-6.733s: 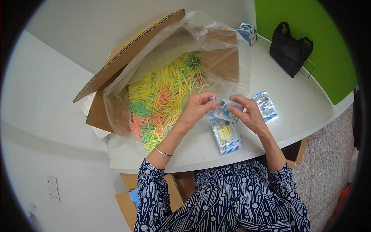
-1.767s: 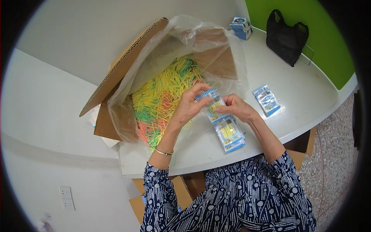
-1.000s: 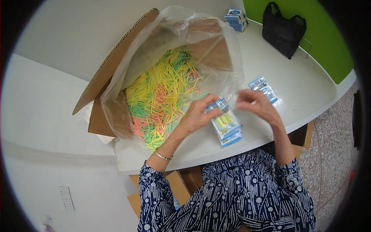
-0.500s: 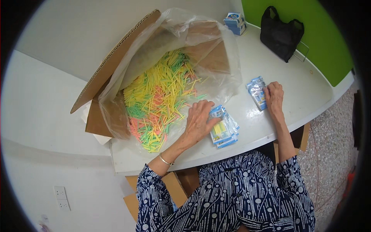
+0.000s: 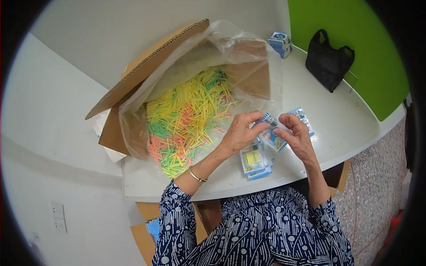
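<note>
Both my hands hold one small blue-and-white plastic packet [image 5: 274, 139] above the white table. My left hand [image 5: 243, 131] pinches its upper left part between thumb and fingers. On its right side my right hand [image 5: 296, 135] grips it, fingers curled and thumb across the front. Beneath and to the left lies a stack of packets [image 5: 253, 160], the top one showing yellow sticks through its clear window. Behind my right hand rest more packets [image 5: 304, 119], partly hidden. To the left, a pile of short yellow, green and pink plastic sticks [image 5: 186, 115] spills from a lined carton.
The tipped cardboard carton [image 5: 155, 66] with its clear plastic liner [image 5: 253, 62] takes up the table's left side. Small blue-and-white boxes [image 5: 280, 44] and a black bag [image 5: 329, 64] stand at the back. The white table's [image 5: 341, 128] curved edge runs near my body.
My right hand has lifted a packet from the right and brought it left. My left hand has moved right from the stack and now grips that packet too.
</note>
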{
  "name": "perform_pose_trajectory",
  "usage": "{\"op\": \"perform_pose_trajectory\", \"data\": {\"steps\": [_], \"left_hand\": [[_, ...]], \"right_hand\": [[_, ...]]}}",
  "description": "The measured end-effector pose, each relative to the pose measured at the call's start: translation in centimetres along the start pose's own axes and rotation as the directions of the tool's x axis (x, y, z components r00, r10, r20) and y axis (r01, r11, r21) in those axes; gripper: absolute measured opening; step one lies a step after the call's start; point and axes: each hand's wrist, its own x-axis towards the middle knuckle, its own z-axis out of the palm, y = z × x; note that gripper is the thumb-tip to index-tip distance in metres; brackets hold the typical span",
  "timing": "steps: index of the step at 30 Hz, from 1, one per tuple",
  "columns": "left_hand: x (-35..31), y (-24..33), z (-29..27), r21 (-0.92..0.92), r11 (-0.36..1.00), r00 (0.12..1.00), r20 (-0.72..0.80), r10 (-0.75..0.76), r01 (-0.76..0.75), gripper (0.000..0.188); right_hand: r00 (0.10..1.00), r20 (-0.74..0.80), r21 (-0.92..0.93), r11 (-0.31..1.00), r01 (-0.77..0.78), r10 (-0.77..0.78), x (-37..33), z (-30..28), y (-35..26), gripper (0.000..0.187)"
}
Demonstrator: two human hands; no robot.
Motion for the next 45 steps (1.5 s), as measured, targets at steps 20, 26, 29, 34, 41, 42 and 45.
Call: {"op": "perform_pose_trajectory", "data": {"steps": [20, 26, 29, 34, 41, 42, 45], "left_hand": [[0.5, -11.3, -13.1, 0.735, 0.606, 0.860, -0.486, 0.156, 0.305, 0.030], [2.4, -16.2, -15.4, 0.733, 0.213, 0.756, -0.653, -0.047, 0.646, 0.043], [4.0, -16.8, -14.4, 0.699, 0.167, 0.719, -0.682, -0.135, 0.695, 0.044], [5.5, -20.1, -14.6, 0.641, 0.080, 0.645, -0.753, -0.131, 0.764, 0.035], [4.5, -26.5, -16.7, 0.535, 0.253, 0.455, -0.834, 0.312, 0.806, 0.026], [5.1, -26.2, -15.9, 0.543, 0.272, 0.471, -0.834, 0.289, 0.794, 0.028], [5.4, -24.0, -14.6, 0.554, 0.312, 0.505, -0.832, 0.229, 0.772, 0.031]], "right_hand": [[0.986, 0.113, 0.021, 0.992, -0.125, 0.122, 1.2, 3.3, 0.3, 0.021], [0.979, 0.095, 0.038, 0.982, -0.185, 0.181, 0.9, 2.9, 0.7, 0.022], [0.981, 0.063, 0.017, 0.982, -0.186, 0.184, 0.7, 2.1, 0.6, 0.022], [0.981, 0.075, 0.052, 0.982, -0.184, 0.180, 0.7, 2.4, 0.3, 0.021], [0.985, 0.072, 0.077, 0.984, -0.161, 0.155, 1.0, 3.1, -0.1, 0.023], [0.986, 0.056, 0.073, 0.984, -0.163, 0.159, 1.0, 2.8, 0.1, 0.023], [0.988, 0.033, 0.077, 0.985, -0.155, 0.153, 1.3, 2.6, 0.4, 0.025]]}}
